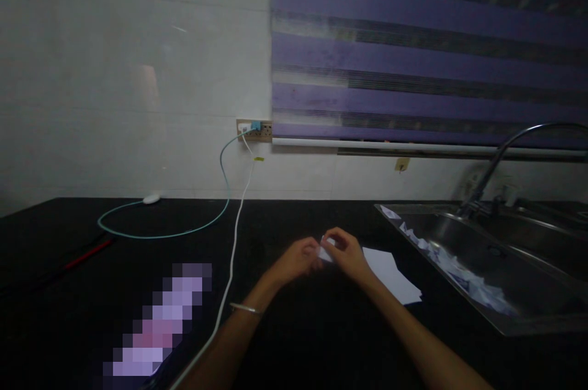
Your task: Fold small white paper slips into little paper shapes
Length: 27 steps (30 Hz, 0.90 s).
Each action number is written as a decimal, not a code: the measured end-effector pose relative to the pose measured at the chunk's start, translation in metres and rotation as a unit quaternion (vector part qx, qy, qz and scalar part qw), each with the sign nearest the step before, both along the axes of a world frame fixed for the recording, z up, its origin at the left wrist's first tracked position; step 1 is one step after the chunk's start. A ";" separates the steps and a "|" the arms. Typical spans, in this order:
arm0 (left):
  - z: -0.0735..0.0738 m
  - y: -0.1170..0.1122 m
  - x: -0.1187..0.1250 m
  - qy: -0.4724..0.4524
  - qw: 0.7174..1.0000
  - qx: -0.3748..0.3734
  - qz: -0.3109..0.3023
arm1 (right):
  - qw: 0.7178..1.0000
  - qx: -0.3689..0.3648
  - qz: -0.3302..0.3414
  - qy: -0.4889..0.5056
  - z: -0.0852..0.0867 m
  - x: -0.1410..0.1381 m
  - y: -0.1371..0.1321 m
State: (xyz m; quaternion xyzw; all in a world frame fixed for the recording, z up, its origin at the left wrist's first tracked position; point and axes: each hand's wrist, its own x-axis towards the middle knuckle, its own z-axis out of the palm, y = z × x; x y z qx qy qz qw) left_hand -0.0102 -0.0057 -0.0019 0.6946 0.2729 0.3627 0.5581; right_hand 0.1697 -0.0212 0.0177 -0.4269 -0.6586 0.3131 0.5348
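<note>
Above the dark countertop, a small piece of white paper (327, 251) is between my two hands. My right hand (348, 253) has its fingers bent over the paper from the right and grips it. My left hand (299, 259), slightly blurred, is closed with curled fingers at the paper's left edge and appears to pinch it. Part of the paper is hidden by fingers. Beside my right forearm lie flat white paper sheets (390, 273). Several folded paper pieces (459, 273) lie in a row along the sink's left side.
A steel sink (505, 326) with a curved faucet (493, 163) is at the right. A white cable (236, 225) runs from the wall outlet (264, 131) across the countertop (285, 329) past my left arm. A teal cable (160, 237) loops left. A pixelated lit object (160, 322) lies front left.
</note>
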 end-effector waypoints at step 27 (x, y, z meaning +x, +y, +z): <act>0.010 -0.007 0.001 0.030 0.999 -0.003 0.021 | 0.987 -0.123 0.039 0.093 0.000 0.001 0.003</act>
